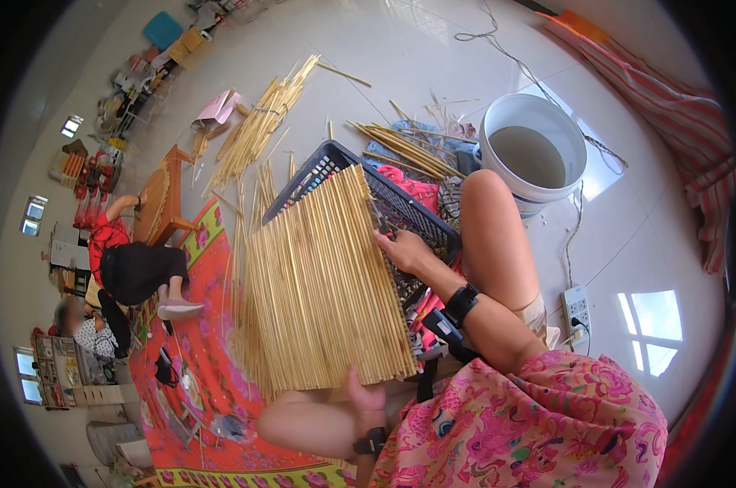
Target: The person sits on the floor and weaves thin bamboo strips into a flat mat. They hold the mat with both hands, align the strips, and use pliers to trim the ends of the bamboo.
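A panel of straw-coloured sticks point(319, 285), laid side by side and joined, leans over a dark plastic basket point(303, 167) in front of me. My left hand point(366, 397) is at the panel's lower edge, its thumb up against the sticks and its other fingers mostly hidden. By the panel's right edge, my right hand point(404, 250) is closed around something small and dark, too little of which shows to name. Pink and dark cloths point(416, 191) fill the basket under the panel.
Loose bundled sticks point(262, 122) lie beyond the basket, more sticks point(408, 150) on blue cloth. A white bucket point(498, 110) stands right, with a power strip point(577, 313) nearer. Left, a red floral mat point(213, 342), a wooden table point(160, 195) and a person in red point(112, 236).
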Action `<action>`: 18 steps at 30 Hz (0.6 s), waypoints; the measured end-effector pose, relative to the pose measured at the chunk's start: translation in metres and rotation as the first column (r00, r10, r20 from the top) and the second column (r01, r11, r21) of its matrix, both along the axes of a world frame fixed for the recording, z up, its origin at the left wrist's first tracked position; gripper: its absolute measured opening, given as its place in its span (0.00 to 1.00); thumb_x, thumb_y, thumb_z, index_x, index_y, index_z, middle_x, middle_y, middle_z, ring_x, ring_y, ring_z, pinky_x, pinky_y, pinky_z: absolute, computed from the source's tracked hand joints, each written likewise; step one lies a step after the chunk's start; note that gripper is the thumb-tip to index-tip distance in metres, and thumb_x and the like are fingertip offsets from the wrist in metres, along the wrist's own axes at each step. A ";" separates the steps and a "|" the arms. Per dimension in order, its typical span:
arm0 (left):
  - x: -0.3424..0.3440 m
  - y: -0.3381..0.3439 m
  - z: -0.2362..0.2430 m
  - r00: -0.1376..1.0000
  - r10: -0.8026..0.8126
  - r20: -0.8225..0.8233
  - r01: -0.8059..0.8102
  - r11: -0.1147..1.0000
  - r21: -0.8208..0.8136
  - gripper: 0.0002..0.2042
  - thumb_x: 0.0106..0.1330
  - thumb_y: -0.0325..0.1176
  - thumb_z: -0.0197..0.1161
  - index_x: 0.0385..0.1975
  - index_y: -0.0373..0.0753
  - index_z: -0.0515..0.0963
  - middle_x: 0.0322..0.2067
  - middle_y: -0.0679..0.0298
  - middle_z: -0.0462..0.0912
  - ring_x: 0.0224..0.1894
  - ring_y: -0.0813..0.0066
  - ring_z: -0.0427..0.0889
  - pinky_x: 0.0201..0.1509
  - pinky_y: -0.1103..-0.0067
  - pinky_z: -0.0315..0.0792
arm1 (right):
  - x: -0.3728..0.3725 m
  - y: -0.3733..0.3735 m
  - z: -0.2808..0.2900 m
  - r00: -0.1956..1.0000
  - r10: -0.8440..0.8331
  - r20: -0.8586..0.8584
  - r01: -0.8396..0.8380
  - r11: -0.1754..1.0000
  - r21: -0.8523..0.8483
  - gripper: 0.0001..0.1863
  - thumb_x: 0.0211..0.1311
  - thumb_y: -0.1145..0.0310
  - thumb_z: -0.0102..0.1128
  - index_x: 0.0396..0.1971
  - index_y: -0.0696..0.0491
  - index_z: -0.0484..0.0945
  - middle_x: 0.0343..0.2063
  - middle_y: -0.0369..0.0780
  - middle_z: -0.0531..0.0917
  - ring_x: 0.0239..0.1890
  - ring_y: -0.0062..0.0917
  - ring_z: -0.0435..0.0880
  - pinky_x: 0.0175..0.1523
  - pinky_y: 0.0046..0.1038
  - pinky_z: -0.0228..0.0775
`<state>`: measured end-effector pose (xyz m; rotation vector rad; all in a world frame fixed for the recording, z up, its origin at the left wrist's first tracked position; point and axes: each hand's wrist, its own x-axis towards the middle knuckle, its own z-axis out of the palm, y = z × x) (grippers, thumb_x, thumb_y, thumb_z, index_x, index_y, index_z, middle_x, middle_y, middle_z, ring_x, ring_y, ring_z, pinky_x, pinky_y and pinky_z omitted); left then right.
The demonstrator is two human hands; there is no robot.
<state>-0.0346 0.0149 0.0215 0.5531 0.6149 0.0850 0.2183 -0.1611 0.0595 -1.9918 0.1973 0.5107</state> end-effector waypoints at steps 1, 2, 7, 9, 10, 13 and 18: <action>0.000 0.000 -0.001 1.000 -0.003 0.001 0.003 1.000 0.007 0.25 0.61 0.40 0.52 0.56 0.36 0.61 0.52 0.58 0.69 0.54 0.61 0.68 0.57 0.64 0.63 | 0.000 0.001 0.000 1.000 -0.009 0.013 0.009 1.000 -0.019 0.40 0.54 0.36 0.41 0.34 0.65 0.77 0.34 0.57 0.78 0.44 0.46 0.76 0.49 0.35 0.64; 0.000 0.000 -0.002 1.000 -0.004 0.004 0.004 1.000 0.009 0.25 0.61 0.40 0.52 0.56 0.36 0.61 0.52 0.58 0.69 0.54 0.61 0.68 0.57 0.64 0.63 | 0.000 0.002 0.000 1.000 -0.017 0.003 0.017 1.000 -0.018 0.40 0.54 0.36 0.41 0.35 0.66 0.77 0.35 0.58 0.78 0.44 0.46 0.76 0.50 0.36 0.64; 0.000 0.002 -0.008 1.000 -0.014 0.013 0.015 1.000 -0.017 0.24 0.61 0.39 0.52 0.57 0.37 0.61 0.52 0.58 0.69 0.54 0.61 0.68 0.57 0.64 0.63 | 0.001 0.008 -0.003 0.997 -0.081 -0.017 0.080 0.996 -0.031 0.42 0.55 0.36 0.40 0.36 0.70 0.75 0.37 0.59 0.77 0.46 0.47 0.75 0.51 0.36 0.63; -0.001 0.004 -0.009 1.000 -0.027 0.008 0.027 0.999 -0.032 0.24 0.62 0.38 0.52 0.56 0.36 0.61 0.52 0.58 0.70 0.53 0.61 0.69 0.57 0.65 0.63 | 0.004 0.008 -0.008 0.995 -0.063 -0.074 0.062 0.998 -0.020 0.41 0.55 0.37 0.40 0.39 0.69 0.74 0.41 0.59 0.75 0.48 0.48 0.73 0.53 0.39 0.62; -0.001 0.004 -0.009 0.999 -0.033 0.006 0.033 0.999 -0.040 0.23 0.62 0.38 0.52 0.56 0.36 0.61 0.52 0.58 0.70 0.53 0.61 0.69 0.57 0.65 0.63 | 0.005 0.007 -0.010 0.993 -0.054 -0.102 0.053 0.998 -0.014 0.41 0.55 0.37 0.40 0.41 0.68 0.74 0.43 0.58 0.74 0.49 0.48 0.73 0.54 0.40 0.62; 0.001 -0.001 -0.004 1.000 0.001 -0.021 -0.001 0.999 0.034 0.22 0.63 0.37 0.51 0.56 0.35 0.62 0.51 0.58 0.71 0.52 0.62 0.70 0.57 0.65 0.63 | 0.001 0.004 -0.005 0.992 -0.009 -0.126 0.006 1.000 -0.020 0.41 0.56 0.38 0.39 0.40 0.68 0.73 0.43 0.59 0.74 0.49 0.49 0.72 0.54 0.40 0.62; 0.002 -0.002 -0.001 1.000 -0.001 0.004 0.001 0.999 0.051 0.22 0.62 0.36 0.51 0.55 0.34 0.62 0.51 0.57 0.71 0.52 0.62 0.70 0.57 0.65 0.64 | -0.005 0.005 -0.013 0.995 -0.028 -0.099 0.022 0.998 -0.059 0.39 0.57 0.39 0.38 0.39 0.67 0.74 0.43 0.59 0.74 0.48 0.50 0.72 0.52 0.41 0.62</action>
